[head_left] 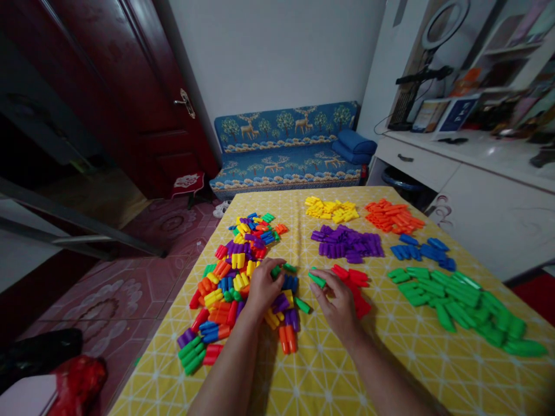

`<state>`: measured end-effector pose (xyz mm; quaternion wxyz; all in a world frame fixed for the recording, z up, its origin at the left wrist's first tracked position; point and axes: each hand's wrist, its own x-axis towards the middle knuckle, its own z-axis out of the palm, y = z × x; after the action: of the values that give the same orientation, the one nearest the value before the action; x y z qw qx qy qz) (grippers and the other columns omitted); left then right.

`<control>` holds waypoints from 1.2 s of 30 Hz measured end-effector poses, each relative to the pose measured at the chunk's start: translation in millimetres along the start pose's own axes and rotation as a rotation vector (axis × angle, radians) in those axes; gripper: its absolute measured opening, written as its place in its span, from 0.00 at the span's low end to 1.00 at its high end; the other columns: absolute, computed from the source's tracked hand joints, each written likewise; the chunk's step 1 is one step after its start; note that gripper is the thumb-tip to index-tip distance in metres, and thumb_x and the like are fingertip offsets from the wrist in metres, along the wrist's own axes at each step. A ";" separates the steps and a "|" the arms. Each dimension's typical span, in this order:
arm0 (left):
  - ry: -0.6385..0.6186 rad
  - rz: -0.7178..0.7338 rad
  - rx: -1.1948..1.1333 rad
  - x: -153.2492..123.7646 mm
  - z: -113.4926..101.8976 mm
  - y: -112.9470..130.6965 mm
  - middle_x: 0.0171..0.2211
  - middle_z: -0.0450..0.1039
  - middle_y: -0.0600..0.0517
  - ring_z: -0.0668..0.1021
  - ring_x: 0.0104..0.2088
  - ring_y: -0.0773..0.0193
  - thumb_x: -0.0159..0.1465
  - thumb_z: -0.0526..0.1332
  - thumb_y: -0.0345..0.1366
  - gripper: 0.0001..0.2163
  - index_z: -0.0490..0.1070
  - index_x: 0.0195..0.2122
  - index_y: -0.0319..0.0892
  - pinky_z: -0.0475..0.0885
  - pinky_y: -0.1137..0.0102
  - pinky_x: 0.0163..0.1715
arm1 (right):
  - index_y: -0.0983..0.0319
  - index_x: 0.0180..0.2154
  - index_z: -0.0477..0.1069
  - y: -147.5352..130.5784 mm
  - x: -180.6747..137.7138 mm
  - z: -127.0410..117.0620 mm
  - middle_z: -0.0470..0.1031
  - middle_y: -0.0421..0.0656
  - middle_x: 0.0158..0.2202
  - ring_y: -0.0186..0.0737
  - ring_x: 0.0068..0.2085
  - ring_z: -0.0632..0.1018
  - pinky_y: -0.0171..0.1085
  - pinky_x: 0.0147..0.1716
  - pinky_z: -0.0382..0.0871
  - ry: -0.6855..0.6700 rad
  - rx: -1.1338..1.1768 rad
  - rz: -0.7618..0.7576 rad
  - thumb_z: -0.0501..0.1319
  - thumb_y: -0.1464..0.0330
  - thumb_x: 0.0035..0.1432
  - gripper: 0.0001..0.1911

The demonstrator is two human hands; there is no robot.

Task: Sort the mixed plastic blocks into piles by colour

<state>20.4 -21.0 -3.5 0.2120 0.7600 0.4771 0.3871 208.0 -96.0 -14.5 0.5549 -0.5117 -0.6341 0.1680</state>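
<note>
A mixed heap of coloured plastic pieces [243,271] lies on the left of the yellow tablecloth [390,352]. My left hand [263,286] rests on the heap's right edge, fingers curled round a green piece [276,270]. My right hand [336,300] pinches another green piece [317,279] between thumb and fingers, just left of a red pile [355,283]. Sorted piles lie to the right: yellow [332,210], orange [392,215], purple [347,242], blue [422,251] and green [463,300].
A blue patterned sofa [286,153] stands behind the table. A dark red door [143,98] is at the left. A white cabinet [485,190] with a ring light [442,26] stands on the right. A red bag [76,384] lies on the floor.
</note>
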 end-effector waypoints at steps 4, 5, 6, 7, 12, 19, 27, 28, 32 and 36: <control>0.003 -0.010 0.000 0.2 -0.6 2.2 0.37 0.77 0.50 0.78 0.40 0.61 0.57 0.60 0.25 0.13 0.75 0.43 0.42 0.72 0.67 0.44 | 0.55 0.52 0.70 2.8 -5.4 5.3 0.75 0.46 0.48 0.41 0.48 0.77 0.37 0.39 0.76 -0.101 -0.014 -0.011 0.56 0.67 0.65 0.14; 0.003 -0.009 0.000 0.3 -0.8 2.5 0.38 0.77 0.50 0.78 0.40 0.61 0.57 0.60 0.25 0.13 0.75 0.43 0.42 0.72 0.67 0.44 | 0.55 0.52 0.70 3.1 -6.0 6.0 0.75 0.46 0.48 0.41 0.48 0.77 0.37 0.40 0.76 -0.114 -0.017 -0.013 0.56 0.67 0.65 0.14; 0.003 -0.007 0.000 0.4 -0.9 2.6 0.38 0.77 0.50 0.78 0.40 0.61 0.57 0.61 0.25 0.13 0.75 0.43 0.42 0.72 0.67 0.44 | 0.55 0.52 0.70 3.2 -6.4 6.3 0.75 0.46 0.48 0.40 0.47 0.77 0.37 0.40 0.76 -0.121 -0.019 -0.014 0.56 0.67 0.66 0.14; 0.004 -0.005 0.002 0.5 -0.9 2.5 0.38 0.77 0.49 0.78 0.40 0.61 0.57 0.61 0.25 0.13 0.75 0.43 0.41 0.72 0.67 0.44 | 0.55 0.52 0.70 3.1 -6.7 6.3 0.76 0.46 0.47 0.40 0.47 0.77 0.37 0.40 0.76 -0.127 -0.022 -0.012 0.56 0.67 0.66 0.14; 0.006 -0.003 0.006 -0.2 -0.3 1.4 0.38 0.77 0.49 0.78 0.40 0.61 0.57 0.61 0.24 0.13 0.76 0.43 0.41 0.72 0.67 0.43 | 0.56 0.52 0.71 0.8 -8.3 3.4 0.76 0.46 0.47 0.40 0.46 0.78 0.37 0.38 0.75 -0.141 -0.029 -0.001 0.56 0.65 0.66 0.14; 0.016 0.018 -0.001 -1.2 0.3 -0.3 0.38 0.77 0.49 0.79 0.40 0.61 0.58 0.61 0.25 0.12 0.76 0.42 0.41 0.72 0.67 0.42 | 0.57 0.51 0.71 -4.2 -3.6 -15.0 0.78 0.45 0.47 0.41 0.45 0.79 0.37 0.40 0.76 -0.037 -0.051 -0.004 0.55 0.64 0.66 0.14; 0.012 0.022 0.009 -0.4 0.7 -0.5 0.39 0.78 0.48 0.79 0.40 0.59 0.59 0.61 0.26 0.11 0.76 0.42 0.40 0.73 0.66 0.42 | 0.61 0.53 0.69 33.5 -9.1 -131.8 0.78 0.49 0.45 0.49 0.45 0.77 0.47 0.45 0.69 0.119 -0.712 -0.099 0.56 0.58 0.64 0.20; 0.009 0.022 0.011 -0.3 0.9 -0.3 0.39 0.78 0.48 0.79 0.40 0.59 0.58 0.61 0.26 0.11 0.76 0.42 0.40 0.73 0.66 0.42 | 0.61 0.51 0.70 40.7 -14.3 -144.8 0.78 0.49 0.44 0.50 0.44 0.77 0.47 0.45 0.68 0.083 -0.786 -0.132 0.56 0.58 0.64 0.19; 0.018 0.031 0.007 -0.5 1.4 0.4 0.38 0.77 0.48 0.79 0.39 0.60 0.58 0.61 0.25 0.12 0.76 0.42 0.41 0.73 0.67 0.41 | 0.59 0.47 0.73 58.3 -36.1 -171.7 0.78 0.47 0.43 0.50 0.44 0.75 0.48 0.44 0.65 -0.018 -0.974 -0.230 0.54 0.59 0.64 0.16; 0.024 0.026 0.006 -1.2 1.5 -0.9 0.38 0.77 0.49 0.78 0.39 0.61 0.58 0.61 0.25 0.12 0.76 0.43 0.41 0.73 0.67 0.41 | 0.58 0.46 0.74 58.2 -47.4 -171.7 0.76 0.46 0.47 0.50 0.47 0.74 0.47 0.45 0.63 0.003 -1.022 -0.226 0.54 0.62 0.62 0.15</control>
<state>20.8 -21.5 -5.6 0.1990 0.7621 0.4710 0.3972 378.6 -172.1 -28.9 0.2499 -0.6459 -0.6855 -0.2245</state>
